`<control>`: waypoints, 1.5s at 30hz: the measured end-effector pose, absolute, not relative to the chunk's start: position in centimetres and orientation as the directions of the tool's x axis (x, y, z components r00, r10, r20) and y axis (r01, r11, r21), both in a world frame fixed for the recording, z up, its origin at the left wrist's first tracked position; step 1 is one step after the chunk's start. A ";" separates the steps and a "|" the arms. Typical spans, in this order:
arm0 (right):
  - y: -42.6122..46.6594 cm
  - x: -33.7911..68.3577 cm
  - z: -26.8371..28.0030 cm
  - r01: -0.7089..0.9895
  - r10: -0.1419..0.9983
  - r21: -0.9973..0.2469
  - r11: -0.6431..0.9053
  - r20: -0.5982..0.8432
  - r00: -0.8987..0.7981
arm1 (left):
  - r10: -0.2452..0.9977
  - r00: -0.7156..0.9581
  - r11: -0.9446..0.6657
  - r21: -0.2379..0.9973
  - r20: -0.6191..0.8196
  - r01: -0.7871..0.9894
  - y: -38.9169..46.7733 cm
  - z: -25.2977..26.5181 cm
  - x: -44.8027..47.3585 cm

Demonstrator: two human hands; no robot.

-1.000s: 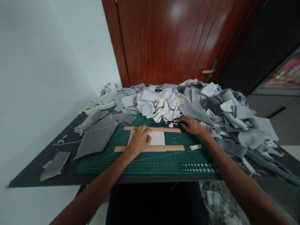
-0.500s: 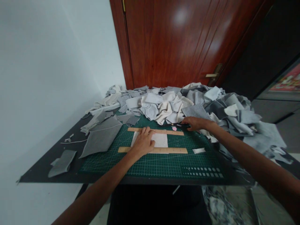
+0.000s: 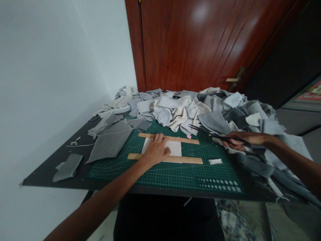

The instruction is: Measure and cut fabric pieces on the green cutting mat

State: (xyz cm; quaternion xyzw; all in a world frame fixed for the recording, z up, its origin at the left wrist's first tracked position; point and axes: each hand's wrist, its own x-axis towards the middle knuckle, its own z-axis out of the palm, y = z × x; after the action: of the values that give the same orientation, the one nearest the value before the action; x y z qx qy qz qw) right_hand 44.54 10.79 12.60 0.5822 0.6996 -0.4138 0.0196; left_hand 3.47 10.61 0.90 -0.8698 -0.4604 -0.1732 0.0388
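My left hand (image 3: 156,150) lies on a white cloth piece (image 3: 176,149), fingers stretched out flat. Its fingertips rest on the upper wooden ruler (image 3: 187,140), at the cloth's far edge. A second wooden ruler (image 3: 185,160) lies across the near edge, below that hand. Over the right side of the green cutting mat (image 3: 170,175), my right hand (image 3: 242,140) is closed around a pair of black scissors (image 3: 207,132). The blades point left, slightly parted, in front of the fabric heap. Close to the blade tips lies a small pink piece (image 3: 189,136).
A heap of grey and cream fabric scraps (image 3: 165,112) runs along the table's back and right side. Grey fabric (image 3: 107,142) lies at the mat's left, with a folded grey scrap (image 3: 67,167) nearer. A small white strip (image 3: 215,161) is on the mat. Behind stands a wooden door (image 3: 185,47).
My right hand has moved right and towards me, lifting the scissors from beside the fabric heap. My left hand keeps its place on the cloth and ruler. The view has shifted slightly.
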 end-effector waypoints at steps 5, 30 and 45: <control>9.4 44.3 11.3 0.641 0.475 -0.703 -0.307 -0.697 -0.538 | 0.796 0.509 -0.565 0.101 0.328 0.819 10.5 1.0 3.5; 13.7 40.4 9.7 0.755 0.380 -0.474 -0.453 -0.869 -0.318 | 0.807 0.511 -0.563 0.122 0.297 0.818 10.3 1.5 3.6; 18.0 43.5 6.0 0.620 0.223 -0.723 -0.306 -0.687 -0.691 | 0.805 0.516 -0.568 0.129 0.293 0.813 10.3 1.3 3.6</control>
State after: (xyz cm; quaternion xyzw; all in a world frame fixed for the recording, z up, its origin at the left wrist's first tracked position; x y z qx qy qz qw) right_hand 43.53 17.97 6.02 0.3679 0.5728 -0.7194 0.1377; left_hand 3.55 10.35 1.26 -0.8705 -0.4648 -0.1616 0.0123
